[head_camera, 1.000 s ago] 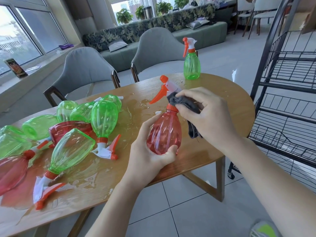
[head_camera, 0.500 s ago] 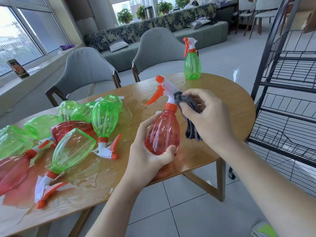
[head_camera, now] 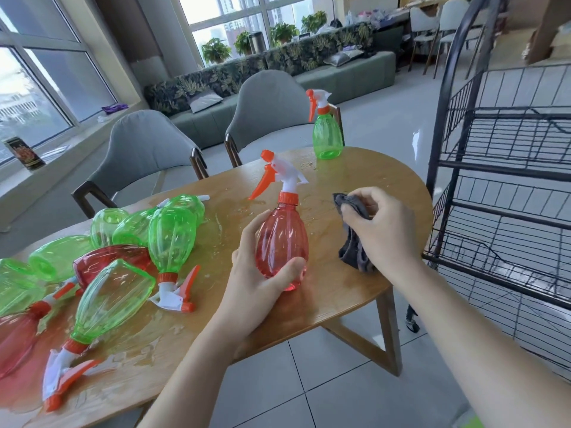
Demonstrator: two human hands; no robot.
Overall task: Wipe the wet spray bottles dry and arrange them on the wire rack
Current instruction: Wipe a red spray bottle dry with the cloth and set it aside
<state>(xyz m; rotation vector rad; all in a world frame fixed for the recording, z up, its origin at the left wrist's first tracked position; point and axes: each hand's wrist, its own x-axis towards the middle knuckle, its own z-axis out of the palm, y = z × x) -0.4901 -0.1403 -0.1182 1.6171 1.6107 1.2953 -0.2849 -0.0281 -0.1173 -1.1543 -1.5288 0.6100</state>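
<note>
Nearest the viewer, at the near edge of the oval wooden table (head_camera: 364, 168), the left hand (head_camera: 253, 282) wraps the lower belly of a translucent red plastic spray bottle with a white head and orange trigger (head_camera: 281, 239); thumb and fingers curl round its base, and the bottle stands nearly upright, its long axis vertical, nozzle leaning slightly left. Just to the right of that bottle, not touching it, the right hand (head_camera: 383, 227) is bunched round a dark grey cloth (head_camera: 355, 239), which hangs below the fingers towards the tabletop. So the bottle lies to the left of the cloth hand, at about the same height as its neck; judging by this, wiping the head or body calls for that hand to come across leftward, while racking calls for the left hand to carry the bottle rightward past it.

Left of the red bottle, a heap of wet green and red spray bottles (head_camera: 117, 257) lies on its sides in puddles. Beyond the red bottle, at the table's far edge, a single green spray bottle (head_camera: 327, 131) stands upright. To the right of the table stands the black wire rack (head_camera: 506, 168); its visible shelves hold no bottles, so most of the work seems to remain.
</note>
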